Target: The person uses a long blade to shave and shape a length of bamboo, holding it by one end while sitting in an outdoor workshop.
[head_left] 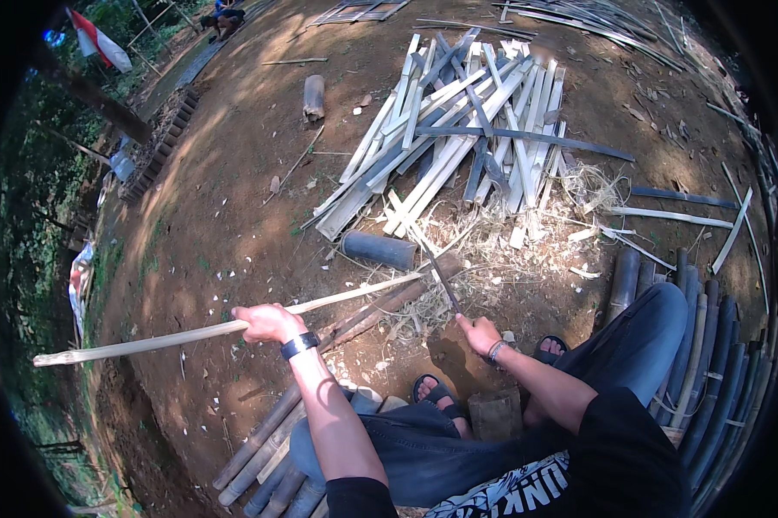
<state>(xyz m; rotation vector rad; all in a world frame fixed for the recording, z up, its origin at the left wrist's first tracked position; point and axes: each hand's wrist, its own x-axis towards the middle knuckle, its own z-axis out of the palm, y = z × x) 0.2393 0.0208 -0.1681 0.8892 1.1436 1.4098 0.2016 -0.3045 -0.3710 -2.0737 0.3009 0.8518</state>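
Note:
My left hand [270,324], with a dark band at its wrist, is closed around a long pale bamboo strip [147,345]. One end of the strip sticks out to the left, and the other runs right toward the knife. My right hand [480,335] grips a long-bladed knife [442,278] by its handle, which is mostly hidden in the fingers. The blade points away from me and crosses near the strip's far end; whether they touch I cannot tell. Below the strip lies a brown log [380,309], with curly shavings [419,315] beside it.
Ahead lies a large heap of split bamboo strips [458,129]. A short dark bamboo section [379,250] rests before it, another bamboo piece [314,97] farther off. Bamboo poles [704,371] flank my right leg. A wooden block [495,414] stands between my feet. Someone [225,19] sits far back left.

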